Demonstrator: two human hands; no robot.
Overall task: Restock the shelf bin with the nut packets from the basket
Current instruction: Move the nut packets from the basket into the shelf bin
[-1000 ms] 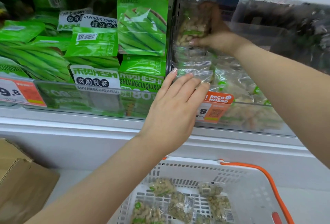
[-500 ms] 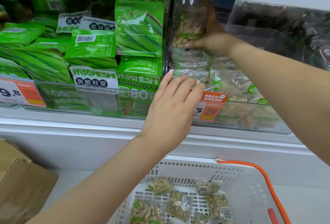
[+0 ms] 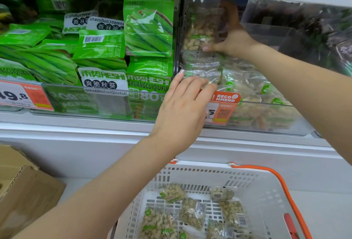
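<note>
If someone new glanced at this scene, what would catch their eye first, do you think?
Probably the two bare arms reaching into the clear shelf bin: the right hand holds a nut packet upright high at the bin's left end, the left hand rests flat-fingered on packets below. Next, the bright green okra packs leftward, and the white basket beneath.

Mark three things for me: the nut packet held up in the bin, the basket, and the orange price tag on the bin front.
Held packet (image 3: 198, 37): head view, on the nuts in its lower half.
Basket (image 3: 205, 171): head view, on its white back rim.
Price tag (image 3: 225, 98): head view, on the orange top strip.
</note>
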